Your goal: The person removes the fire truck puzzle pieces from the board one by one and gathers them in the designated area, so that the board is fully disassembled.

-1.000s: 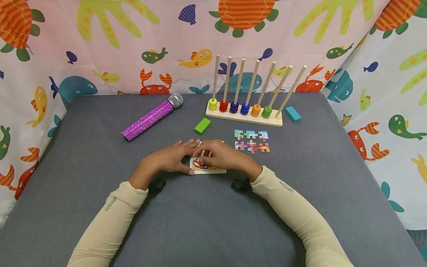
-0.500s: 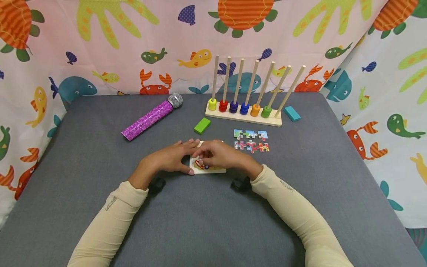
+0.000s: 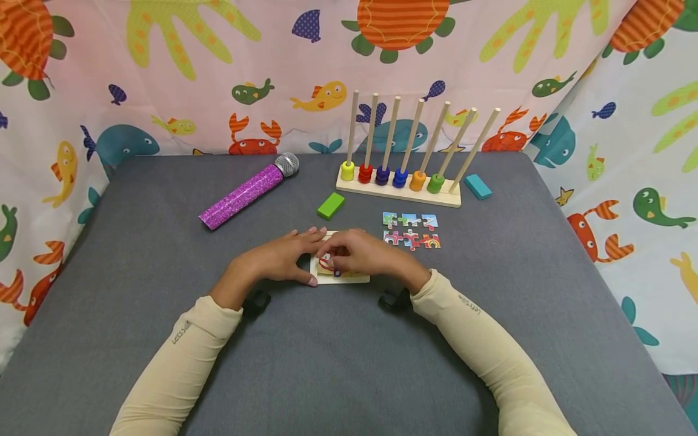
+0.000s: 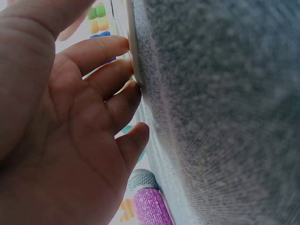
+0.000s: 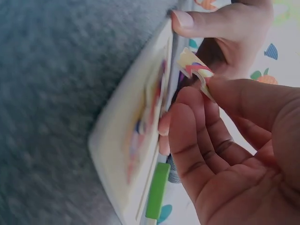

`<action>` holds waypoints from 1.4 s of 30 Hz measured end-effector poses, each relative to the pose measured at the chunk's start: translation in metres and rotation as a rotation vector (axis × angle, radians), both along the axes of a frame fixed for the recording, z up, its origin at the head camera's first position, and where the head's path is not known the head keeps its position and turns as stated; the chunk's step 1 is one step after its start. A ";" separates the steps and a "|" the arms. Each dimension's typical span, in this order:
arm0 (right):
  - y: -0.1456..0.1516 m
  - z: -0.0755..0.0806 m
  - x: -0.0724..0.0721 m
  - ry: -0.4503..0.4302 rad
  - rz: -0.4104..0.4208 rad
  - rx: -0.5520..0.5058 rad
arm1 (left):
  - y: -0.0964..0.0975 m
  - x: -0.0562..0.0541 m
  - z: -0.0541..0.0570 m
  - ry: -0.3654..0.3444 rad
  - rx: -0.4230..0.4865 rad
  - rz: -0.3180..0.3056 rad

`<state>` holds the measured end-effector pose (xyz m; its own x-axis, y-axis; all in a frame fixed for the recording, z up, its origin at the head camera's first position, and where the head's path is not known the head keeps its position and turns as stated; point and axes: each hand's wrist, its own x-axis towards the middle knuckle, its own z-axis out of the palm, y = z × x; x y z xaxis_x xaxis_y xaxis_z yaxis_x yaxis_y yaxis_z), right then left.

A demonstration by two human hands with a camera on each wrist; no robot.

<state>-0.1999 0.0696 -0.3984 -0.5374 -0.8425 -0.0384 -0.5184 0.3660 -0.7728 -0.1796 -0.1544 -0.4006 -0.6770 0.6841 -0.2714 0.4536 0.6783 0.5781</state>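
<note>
A pale wooden puzzle board (image 3: 357, 280) with a coloured vehicle picture lies flat on the grey table in front of the person. Around its left side spreads the left hand (image 3: 278, 259), thumb at the near corner and fingertips along the far part, touching the edge. Above the board the right hand (image 3: 368, 253) pinches a small jigsaw piece (image 5: 194, 65) between thumb and fingers. That piece, cream with red and purple print, is tilted and clear of the board in the right wrist view. Much of the board's picture is hidden under the right hand.
Two rows of loose jigsaw pieces (image 3: 411, 230) lie right of the board. Behind are a green block (image 3: 331, 206), a purple glittery microphone (image 3: 245, 195), a wooden peg stand (image 3: 400, 192) with coloured beads and a teal block (image 3: 478, 186). A patterned cloth (image 3: 202, 103) hangs behind.
The right hand's fingers have shifted slightly, and the pinched jigsaw piece has turned so more of its red print shows. The left hand and the board have stayed in place.
</note>
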 end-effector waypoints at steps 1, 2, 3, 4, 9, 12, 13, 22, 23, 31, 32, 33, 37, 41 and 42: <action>0.001 0.001 -0.001 0.003 -0.010 -0.002 | 0.000 0.000 0.000 -0.005 -0.004 0.004; 0.002 0.003 -0.001 0.002 -0.023 -0.001 | 0.000 0.000 0.000 -0.009 -0.008 0.008; 0.003 0.004 -0.002 -0.002 -0.037 -0.001 | 0.000 0.000 0.001 -0.011 -0.012 0.009; 0.005 0.006 -0.002 -0.009 -0.049 0.000 | 0.001 0.000 0.000 -0.014 -0.018 0.010; 0.011 0.011 -0.004 -0.050 -0.095 0.011 | 0.001 0.000 0.000 -0.012 -0.046 0.002; 0.016 0.012 -0.004 -0.054 -0.101 0.005 | 0.001 0.000 0.000 -0.009 -0.058 0.001; 0.017 0.012 -0.005 -0.051 -0.102 0.001 | 0.001 0.000 0.000 -0.009 -0.060 0.001; 0.033 0.013 -0.010 -0.031 -0.124 -0.036 | -0.002 0.002 0.002 0.019 -0.054 -0.030; 0.036 0.013 -0.010 -0.035 -0.129 -0.036 | -0.002 0.002 0.001 0.025 -0.052 -0.039; 0.057 0.011 -0.010 -0.091 -0.198 -0.030 | -0.001 0.001 0.000 -0.012 -0.068 -0.029; 0.059 0.012 -0.010 -0.094 -0.208 -0.030 | 0.000 0.001 0.000 -0.014 -0.070 -0.027; 0.062 0.012 -0.010 -0.097 -0.216 -0.030 | 0.000 0.000 0.000 -0.017 -0.073 -0.024; 0.071 0.010 -0.011 -0.110 -0.237 -0.035 | 0.000 0.000 0.000 -0.024 -0.082 -0.012; 0.079 0.012 -0.010 -0.118 -0.251 -0.011 | 0.001 0.000 0.000 -0.031 -0.084 -0.003; 0.080 0.013 -0.009 -0.117 -0.256 -0.004 | 0.001 0.000 0.000 -0.031 -0.083 -0.002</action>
<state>-0.2086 0.1497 -0.3852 -0.7249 -0.6800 -0.1097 -0.3168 0.4706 -0.8235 -0.1792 -0.1536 -0.4006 -0.6657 0.6600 -0.3482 0.4378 0.7233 0.5341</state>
